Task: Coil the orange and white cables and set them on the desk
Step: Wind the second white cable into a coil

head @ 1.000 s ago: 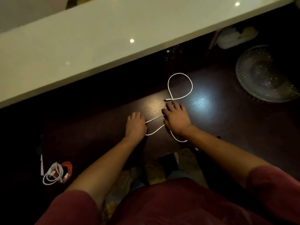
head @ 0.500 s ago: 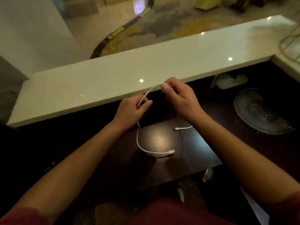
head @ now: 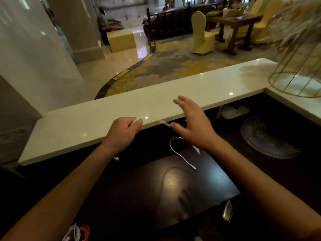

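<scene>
White cable (head: 180,154) is the thing in play in the head view, raised above the dark desk (head: 173,188). The left hand (head: 122,134) has its fingers curled around one stretch of it, close to the near edge of the pale stone counter (head: 104,119) that runs behind the desk. From there a blurred length crosses toward the right hand (head: 192,124), whose fingers are spread and straight, gripping nothing; the cable seems to run against its thumb, though blur makes the contact hard to judge. Below the right hand the cable hangs in a loop, and its free end with a small plug points down toward the desk's glossy middle. Another short white bit shows under the left wrist, too small to make out.

Toward the desk's near left corner, at the bottom edge of the view, lies a bundle of orange and white cables (head: 78,233), only partly in frame. Right of the desk sits a clear glass dish (head: 265,138). On the counter's right end stands a gold wire stand (head: 295,80).
</scene>
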Demonstrator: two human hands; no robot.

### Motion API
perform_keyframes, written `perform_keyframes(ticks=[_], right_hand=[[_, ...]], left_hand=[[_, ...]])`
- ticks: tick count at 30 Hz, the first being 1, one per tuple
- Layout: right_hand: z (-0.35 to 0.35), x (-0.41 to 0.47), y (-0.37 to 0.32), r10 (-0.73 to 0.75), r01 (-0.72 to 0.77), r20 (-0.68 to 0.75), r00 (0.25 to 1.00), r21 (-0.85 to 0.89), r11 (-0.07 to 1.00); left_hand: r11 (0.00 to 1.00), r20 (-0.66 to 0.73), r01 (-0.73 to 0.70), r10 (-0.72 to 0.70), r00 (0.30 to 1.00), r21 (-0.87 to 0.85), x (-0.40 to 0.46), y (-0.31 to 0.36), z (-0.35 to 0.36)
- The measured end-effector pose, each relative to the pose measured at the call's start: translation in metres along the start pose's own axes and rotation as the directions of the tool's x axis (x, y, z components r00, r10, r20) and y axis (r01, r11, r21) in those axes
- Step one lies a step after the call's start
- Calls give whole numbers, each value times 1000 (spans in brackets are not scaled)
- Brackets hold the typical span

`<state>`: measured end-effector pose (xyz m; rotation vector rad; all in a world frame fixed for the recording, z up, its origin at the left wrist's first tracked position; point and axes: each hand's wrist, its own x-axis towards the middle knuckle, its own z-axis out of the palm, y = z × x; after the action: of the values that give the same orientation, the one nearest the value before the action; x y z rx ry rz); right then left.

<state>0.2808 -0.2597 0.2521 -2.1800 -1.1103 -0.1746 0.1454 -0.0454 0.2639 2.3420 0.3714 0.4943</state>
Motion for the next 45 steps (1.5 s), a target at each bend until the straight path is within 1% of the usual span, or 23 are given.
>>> perform_keyframes(ticks=[2, 3, 5, 7, 9, 11, 12, 16, 18, 19, 21, 23, 24, 26, 27, 29, 30, 31, 33, 35, 39, 42, 45], right_hand=[[11, 2, -25, -144, 132, 101, 984, 116, 984], [13, 5, -35, -161, 132, 127, 979, 209, 969], [8, 9, -46, -120, 37, 160, 980, 441, 897], [-6, 11, -47, -59, -88, 182, 982, 704, 705], [-23, 14, -46, -66, -161, 208, 976, 891, 424], [-37, 19, -41, -78, -179, 201, 976, 958, 225], [-41, 23, -37, -70, -177, 192, 979, 969, 172], [-44, 31, -18, -42, -173, 170, 984, 983, -60], [-58, 34, -9, -70, -119, 109, 992, 979, -167], [-70, 35, -5, -79, -87, 73, 994, 979, -184], [-89, 38, 2, -54, -39, 35, 998, 995, -88], [-88, 43, 15, 27, -66, 64, 998, 993, 99], [-77, 45, 24, 84, -99, 82, 993, 971, 216], [-44, 46, 37, 189, -194, 119, 975, 869, 455], [-27, 44, 41, 227, -253, 150, 962, 804, 539], [4, 31, 45, 227, -321, 229, 947, 727, 607], [15, 22, 43, 177, -323, 273, 946, 715, 620], [19, 12, 40, 103, -310, 320, 942, 705, 638], [17, -3, 31, -60, -280, 430, 901, 680, 678], [6, -8, 30, -143, -251, 483, 864, 659, 709], [-20, -3, 48, -24, -300, 426, 905, 675, 674], [-37, -3, 60, -27, -307, 453, 891, 645, 700], [-44, -6, 57, -81, -252, 473, 877, 597, 762]], left_hand=[[991, 81, -136, 135, 987, 8, 1, 23, 4], [985, 90, -171, 172, 981, -17, 2, 31, 4], [979, 53, -170, 177, 983, -112, 3, 35, 1], [973, 76, -97, 115, 990, -207, -3, 26, -7], [978, 186, -12, 52, 981, -207, -17, 9, -8], [982, 315, 61, -1, 949, -179, -29, -2, 1], [983, 348, 67, -3, 937, -172, -33, -5, 8], [983, 292, -114, 153, 944, -146, -28, 5, 26], [993, 304, -62, 89, 948, -98, -24, 5, 31], [997, 315, 0, 26, 949, -83, -23, 2, 33], [986, 314, 112, -68, 947, -126, -25, -6, 37], [933, 348, 207, -97, 932, -294, -29, -2, 39], [882, 377, 236, -72, 923, -408, -30, 6, 40], [716, 401, 254, 39, 915, -651, -28, 31, 43], [622, 368, 232, 97, 925, -748, -24, 45, 45], [494, 246, 150, 137, 959, -856, -14, 71, 50], [512, 174, 87, 125, 977, -855, -8, 78, 54], [603, 102, 12, 115, 988, -798, -3, 82, 60], [822, 9, -94, 119, 993, -562, 4, 81, 74], [918, -7, -79, 82, 997, -389, 4, 73, 86], [972, 76, 7, 11, 997, -234, 4, 51, 84], [996, 204, 38, -21, 979, -77, 7, 36, 73], [957, 395, 123, -10, 919, -262, 4, 42, 73]])
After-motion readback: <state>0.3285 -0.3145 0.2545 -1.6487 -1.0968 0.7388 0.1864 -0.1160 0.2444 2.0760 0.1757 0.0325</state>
